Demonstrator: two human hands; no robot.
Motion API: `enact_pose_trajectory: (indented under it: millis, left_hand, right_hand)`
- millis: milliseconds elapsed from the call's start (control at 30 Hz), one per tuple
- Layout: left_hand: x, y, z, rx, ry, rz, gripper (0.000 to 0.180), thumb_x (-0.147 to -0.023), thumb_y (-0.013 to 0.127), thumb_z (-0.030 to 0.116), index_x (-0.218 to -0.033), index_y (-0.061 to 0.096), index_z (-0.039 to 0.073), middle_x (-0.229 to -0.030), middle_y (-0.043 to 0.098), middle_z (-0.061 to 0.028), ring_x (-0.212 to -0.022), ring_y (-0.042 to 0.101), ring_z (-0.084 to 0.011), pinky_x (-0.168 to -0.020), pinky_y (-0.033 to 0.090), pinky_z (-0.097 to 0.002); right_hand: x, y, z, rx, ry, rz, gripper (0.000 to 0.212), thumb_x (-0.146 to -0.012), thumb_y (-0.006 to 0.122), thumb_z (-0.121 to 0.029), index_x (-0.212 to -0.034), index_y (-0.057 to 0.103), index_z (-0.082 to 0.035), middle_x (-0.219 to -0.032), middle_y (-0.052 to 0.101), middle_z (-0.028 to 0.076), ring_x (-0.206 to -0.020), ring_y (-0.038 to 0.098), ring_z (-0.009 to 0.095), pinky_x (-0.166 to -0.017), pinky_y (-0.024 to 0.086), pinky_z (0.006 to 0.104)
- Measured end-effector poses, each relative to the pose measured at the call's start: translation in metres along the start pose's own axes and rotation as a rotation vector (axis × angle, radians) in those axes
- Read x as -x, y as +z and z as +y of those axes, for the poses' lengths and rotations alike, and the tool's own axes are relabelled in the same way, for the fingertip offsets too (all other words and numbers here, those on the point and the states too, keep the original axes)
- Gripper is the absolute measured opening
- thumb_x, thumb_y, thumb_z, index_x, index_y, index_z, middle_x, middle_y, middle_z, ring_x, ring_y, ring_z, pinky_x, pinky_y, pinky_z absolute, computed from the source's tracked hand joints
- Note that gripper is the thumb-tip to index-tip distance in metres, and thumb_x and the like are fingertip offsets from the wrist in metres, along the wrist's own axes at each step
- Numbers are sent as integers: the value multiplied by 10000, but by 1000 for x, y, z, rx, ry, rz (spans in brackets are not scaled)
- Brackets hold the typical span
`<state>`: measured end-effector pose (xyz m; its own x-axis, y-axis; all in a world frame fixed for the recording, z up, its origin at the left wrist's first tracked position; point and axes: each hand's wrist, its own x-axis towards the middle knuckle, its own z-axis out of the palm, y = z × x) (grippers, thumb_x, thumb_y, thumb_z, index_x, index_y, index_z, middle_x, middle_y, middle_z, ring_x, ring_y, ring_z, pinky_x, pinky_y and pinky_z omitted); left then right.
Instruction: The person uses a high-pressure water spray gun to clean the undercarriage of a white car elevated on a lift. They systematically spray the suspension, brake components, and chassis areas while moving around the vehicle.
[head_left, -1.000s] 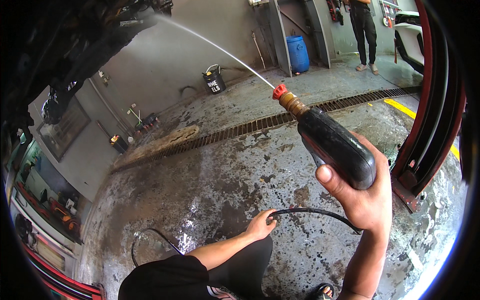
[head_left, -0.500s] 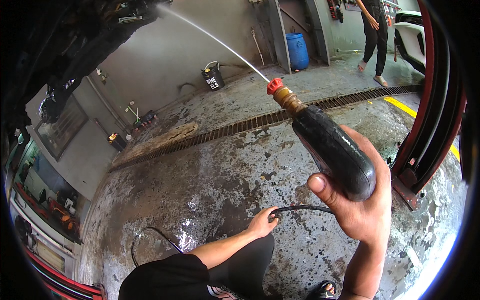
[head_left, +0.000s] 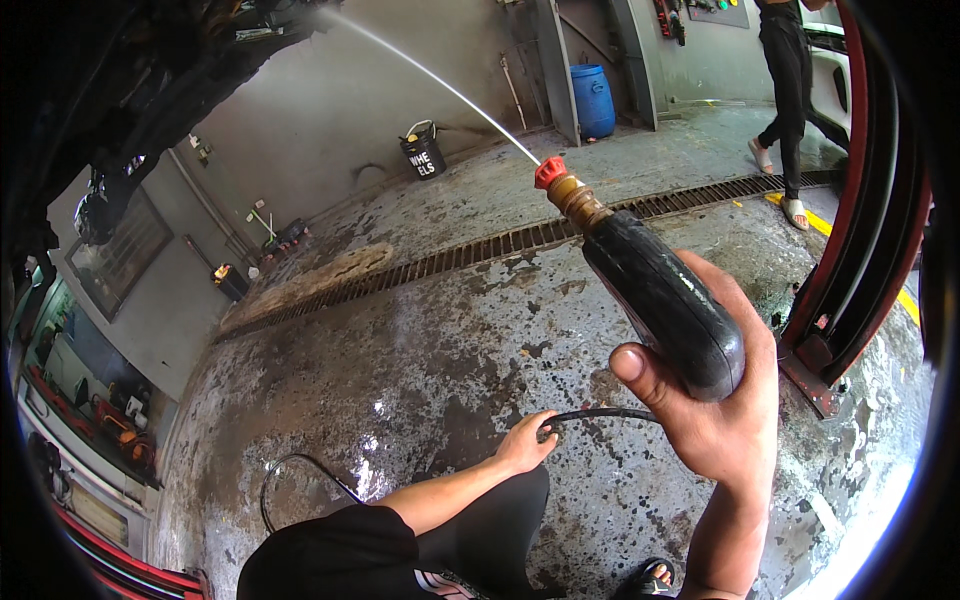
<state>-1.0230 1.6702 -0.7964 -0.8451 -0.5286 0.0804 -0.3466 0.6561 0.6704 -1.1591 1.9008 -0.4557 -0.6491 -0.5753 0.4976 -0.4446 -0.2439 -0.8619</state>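
My right hand (head_left: 715,400) is wrapped round a black spray gun (head_left: 665,300) with a brass neck and a red nozzle tip (head_left: 549,172). From that tip a thin white jet of water (head_left: 440,85) runs up and left to the dark underside of a raised vehicle (head_left: 130,80), where it breaks into mist. Lower down, my left hand (head_left: 525,445) is closed on the black hose (head_left: 600,412), which leads toward the gun behind my right hand. Another stretch of the hose loops over the wet floor at the lower left.
A slatted drain channel (head_left: 480,255) crosses the worn floor (head_left: 330,350). Beyond it stand a black bucket (head_left: 423,157) and a blue barrel (head_left: 594,105). A red and black lift post (head_left: 870,200) rises on the right, with another person (head_left: 787,90) walking behind it.
The person at the back right has walked nearer, to the drain channel's far edge. My hands, the spray gun and the jet have barely shifted.
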Motion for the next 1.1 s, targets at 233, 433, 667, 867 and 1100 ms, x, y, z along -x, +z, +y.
enact_pose_trajectory:
  millis: [233, 433, 667, 867, 1100]
  left_hand:
    - [1, 2, -1, 60, 13, 16, 494, -894, 704, 177, -1349, 557, 52, -1223, 637, -167, -1061, 672, -271, -943, 525, -386]
    - [0, 2, 4, 69, -7, 9, 491, -895, 698, 175, -1349, 557, 49, -1229, 636, -170, -1060, 673, -264, -944, 524, -379]
    - [1, 2, 9, 61, -38, -2, 499, -895, 699, 178, -1353, 550, 48, -1231, 635, -171, -1061, 678, -262, -939, 528, -378]
    - [-1, 7, 4, 84, -10, 8, 501, -893, 700, 179, -1353, 551, 47, -1239, 633, -177, -1067, 680, -258, -937, 531, -375]
    - [-1, 5, 7, 63, -23, 0, 507, -892, 698, 178, -1359, 550, 51, -1266, 625, -173, -1094, 675, -256, -956, 525, -373]
  right_hand:
    - [-3, 4, 3, 28, 61, -20, 738, -734, 925, -245, -1320, 570, 31, -1109, 688, 80, -1014, 619, 133, -940, 486, 299]
    - [-4, 3, 6, 42, 63, -17, 734, -735, 924, -246, -1317, 572, 29, -1106, 689, 76, -1008, 623, 137, -935, 489, 300]
    - [-4, -1, 12, -21, 15, 30, 733, -742, 921, -241, -1323, 566, 29, -1122, 680, 67, -1009, 623, 136, -935, 489, 297]
    - [-2, -3, 10, -9, 9, 35, 732, -744, 919, -238, -1326, 564, 28, -1115, 676, 62, -1003, 618, 131, -929, 490, 291]
    - [-2, -3, 9, -13, -10, 46, 740, -748, 918, -248, -1330, 558, 34, -1121, 675, 61, -1004, 616, 133, -928, 489, 289]
